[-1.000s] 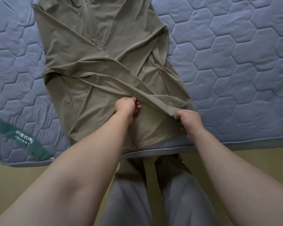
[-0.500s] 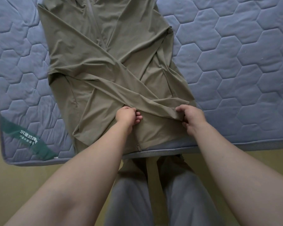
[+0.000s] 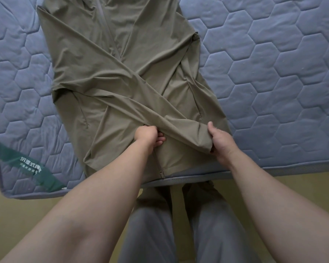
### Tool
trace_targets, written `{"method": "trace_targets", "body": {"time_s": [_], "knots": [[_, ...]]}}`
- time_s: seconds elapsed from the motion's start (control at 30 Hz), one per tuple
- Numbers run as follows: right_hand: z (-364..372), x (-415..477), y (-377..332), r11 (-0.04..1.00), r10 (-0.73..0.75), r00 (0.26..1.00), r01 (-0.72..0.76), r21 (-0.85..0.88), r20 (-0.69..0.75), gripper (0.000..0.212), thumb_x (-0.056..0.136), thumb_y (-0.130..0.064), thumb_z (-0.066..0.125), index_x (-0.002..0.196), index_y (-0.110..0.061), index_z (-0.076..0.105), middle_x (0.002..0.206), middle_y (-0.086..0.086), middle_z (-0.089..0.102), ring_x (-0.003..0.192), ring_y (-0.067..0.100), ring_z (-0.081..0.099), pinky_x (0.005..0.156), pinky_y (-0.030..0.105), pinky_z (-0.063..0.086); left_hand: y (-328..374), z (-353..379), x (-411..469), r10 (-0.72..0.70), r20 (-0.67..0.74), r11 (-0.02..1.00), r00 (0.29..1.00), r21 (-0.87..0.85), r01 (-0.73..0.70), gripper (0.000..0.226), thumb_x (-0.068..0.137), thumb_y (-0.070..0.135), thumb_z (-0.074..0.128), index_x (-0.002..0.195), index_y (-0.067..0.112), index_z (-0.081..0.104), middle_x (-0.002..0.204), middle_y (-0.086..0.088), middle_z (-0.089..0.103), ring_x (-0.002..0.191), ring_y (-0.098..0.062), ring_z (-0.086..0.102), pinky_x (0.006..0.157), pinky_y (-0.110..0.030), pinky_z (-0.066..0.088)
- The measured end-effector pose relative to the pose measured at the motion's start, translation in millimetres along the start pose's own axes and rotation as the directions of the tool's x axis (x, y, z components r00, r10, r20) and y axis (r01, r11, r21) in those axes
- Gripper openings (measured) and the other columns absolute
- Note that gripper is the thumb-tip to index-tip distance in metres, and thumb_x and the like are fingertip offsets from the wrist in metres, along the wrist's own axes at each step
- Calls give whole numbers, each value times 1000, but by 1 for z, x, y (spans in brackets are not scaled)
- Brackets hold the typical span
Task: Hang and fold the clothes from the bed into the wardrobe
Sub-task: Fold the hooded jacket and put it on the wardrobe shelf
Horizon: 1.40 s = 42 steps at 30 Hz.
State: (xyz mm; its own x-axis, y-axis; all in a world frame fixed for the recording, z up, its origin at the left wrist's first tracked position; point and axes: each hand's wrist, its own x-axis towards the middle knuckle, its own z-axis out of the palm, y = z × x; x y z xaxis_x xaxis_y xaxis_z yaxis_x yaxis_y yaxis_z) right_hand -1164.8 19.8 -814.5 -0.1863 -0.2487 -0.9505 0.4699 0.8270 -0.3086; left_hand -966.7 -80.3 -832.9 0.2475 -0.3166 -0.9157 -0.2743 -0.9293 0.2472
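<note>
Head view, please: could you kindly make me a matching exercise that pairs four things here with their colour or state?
Things:
1 jacket
2 mattress
3 right hand
4 label

Colours or states:
a green
b grips the sleeve at its cuff
c olive, spread on the bed
d blue, hexagon-quilted

Pairs: 1-c, 2-d, 3-b, 4-a.

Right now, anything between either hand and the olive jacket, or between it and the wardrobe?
Nothing visible blocks the hands: left hand and right hand both grip the sleeve folded across the jacket on the mattress. Wardrobe is out of view, so that path cannot be judged.
</note>
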Motion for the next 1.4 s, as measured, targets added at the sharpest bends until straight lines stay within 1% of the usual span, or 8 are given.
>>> {"method": "trace_targets", "body": {"time_s": [0.23,0.37,0.5,0.63,0.8,0.93,1.13,1.4], "knots": [[-5,-10,-5,938,-209,978,204,282,-14,20,96,-11,63,113,-17,72,113,3,76,107,22,71,88,39,57,1,8,7,-47,-55,998,997,47,50,30,102,11,36,83,3,57,75,-10,64,56,-25,63,41,-22,46],[-12,-14,9,958,-133,990,141,251,-51,25,91,0,62,106,-17,72,103,2,77,104,28,70,78,37,55,14,0,-3,211,-281,956,936,258,-138,40,89,37,38,88,4,62,94,-15,73,87,-34,72,82,-36,57],[-15,-15,16,961,-109,991,126,248,-80,30,93,-5,60,110,-26,73,111,-2,76,106,24,69,77,35,52,52,-13,-22,591,-358,748,723,580,-324,23,96,31,46,97,16,64,113,-16,68,106,-37,61,84,-37,44],[-12,-18,14,963,-252,959,262,68,-129,31,95,-9,63,114,-32,69,111,-10,73,103,12,67,84,33,54,92,-20,-1,846,-112,387,521,801,-456,33,90,27,54,121,16,59,129,-14,53,115,-36,53,94,-44,41],[-13,-14,13,886,-450,853,390,-250,-265,20,96,-15,59,113,-24,64,105,-9,71,103,17,67,101,39,52,140,-37,25,860,76,71,505,961,-267,59,85,26,56,143,23,44,153,-7,38,136,-33,38,107,-47,33],[-3,-8,11,897,-376,844,228,-379,-383,44,96,-26,61,137,-18,48,135,8,59,120,32,58,104,45,47,151,-60,41,835,40,115,549,963,-245,68,97,29,48,159,22,21,167,-4,18,152,-31,19,117,-51,25],[37,-19,-2,679,-568,635,2,-734,-523,60,81,-30,71,129,-21,36,137,12,34,124,37,40,102,48,32,131,-121,57,758,-173,328,629,934,-138,68,98,29,42,161,18,19,169,-5,13,155,-28,13,122,-52,18],[119,-5,-15,133,-805,587,319,-938,85,57,82,-27,70,135,-17,51,143,14,43,132,33,39,106,54,35,108,-213,85,747,-245,324,618,946,-18,73,96,13,47,162,23,15,169,-9,13,149,-34,28,114,-51,32]]}}
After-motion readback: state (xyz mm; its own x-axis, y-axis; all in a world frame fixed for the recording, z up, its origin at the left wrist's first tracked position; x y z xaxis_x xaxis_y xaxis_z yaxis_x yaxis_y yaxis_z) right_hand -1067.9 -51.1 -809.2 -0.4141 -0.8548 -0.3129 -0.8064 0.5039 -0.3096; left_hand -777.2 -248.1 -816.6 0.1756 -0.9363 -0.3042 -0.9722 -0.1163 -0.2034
